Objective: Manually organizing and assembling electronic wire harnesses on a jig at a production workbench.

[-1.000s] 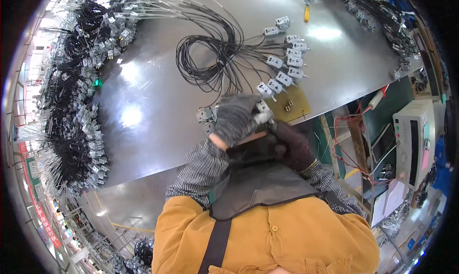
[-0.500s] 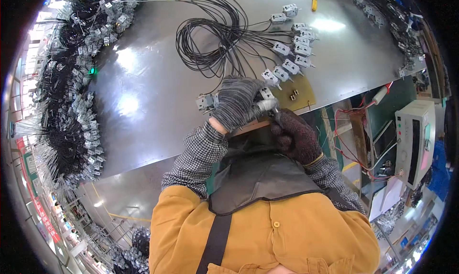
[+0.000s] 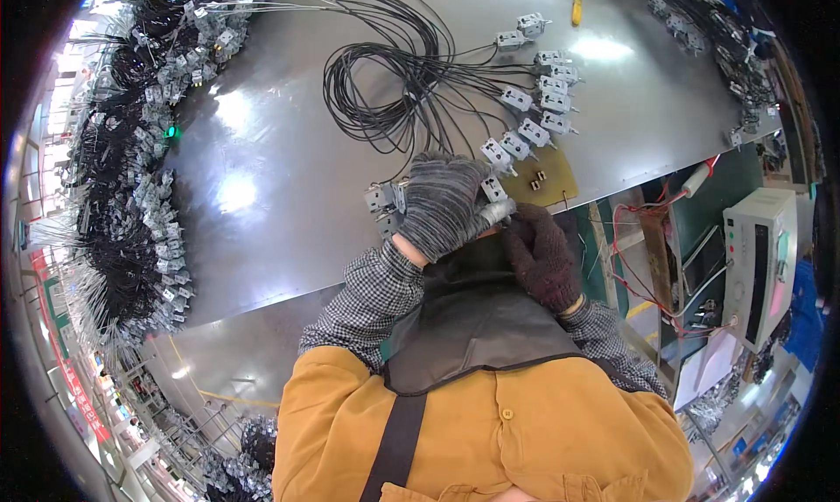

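Note:
My left hand point(image 3: 439, 206), in a grey striped glove with white wrapping on the thumb, is closed on a small grey boxy metal part point(image 3: 493, 189) by the table's front edge. More such grey metal parts point(image 3: 380, 197) stick out beside its knuckles on the left. My right hand point(image 3: 544, 255), in a dark maroon glove, is closed just right of the wrapped thumb. What its fingertips hold, if anything, is hidden. A coil of black cables point(image 3: 409, 92) lies beyond my hands, its ends running to several grey metal parts point(image 3: 555, 84) on the right.
A yellow-brown board point(image 3: 560, 174) with small brass-coloured pieces point(image 3: 537, 180) lies at the table edge. Farther off is a yellow-handled screwdriver point(image 3: 576, 10). Heaped cable assemblies point(image 3: 131, 169) line the metal table point(image 3: 271, 231) on the left. A white instrument box point(image 3: 751, 266) with red wires stands at right.
My right hand has shifted slightly down and right, its fingers more drawn in. The left hand has moved a little right and down, still gripping the metal part.

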Available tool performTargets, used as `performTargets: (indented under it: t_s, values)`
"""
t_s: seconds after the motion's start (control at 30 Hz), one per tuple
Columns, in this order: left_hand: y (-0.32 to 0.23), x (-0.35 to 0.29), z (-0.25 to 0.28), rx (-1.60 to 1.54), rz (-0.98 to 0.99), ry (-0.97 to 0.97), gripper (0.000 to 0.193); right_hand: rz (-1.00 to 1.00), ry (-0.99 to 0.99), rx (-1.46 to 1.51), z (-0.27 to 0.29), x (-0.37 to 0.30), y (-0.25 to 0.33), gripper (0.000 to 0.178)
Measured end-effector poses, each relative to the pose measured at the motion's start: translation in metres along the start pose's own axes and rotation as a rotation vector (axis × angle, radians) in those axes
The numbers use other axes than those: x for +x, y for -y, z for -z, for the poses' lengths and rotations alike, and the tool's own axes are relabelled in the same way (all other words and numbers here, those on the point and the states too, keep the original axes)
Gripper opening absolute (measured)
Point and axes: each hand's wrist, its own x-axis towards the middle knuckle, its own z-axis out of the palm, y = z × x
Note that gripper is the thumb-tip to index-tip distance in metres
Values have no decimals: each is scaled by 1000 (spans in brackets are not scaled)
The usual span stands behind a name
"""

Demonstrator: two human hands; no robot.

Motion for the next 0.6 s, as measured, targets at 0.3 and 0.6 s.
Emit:
performTargets:
  t_s: [0.3, 0.6]
  values:
    - [-5, -4, -5, -49, 45, -78, 49, -208, 76, 199, 7, 9, 5, 15]
    - [-2, -6, -10, -44, 77, -77, 48, 122, 282, 170, 16, 5, -12, 33]
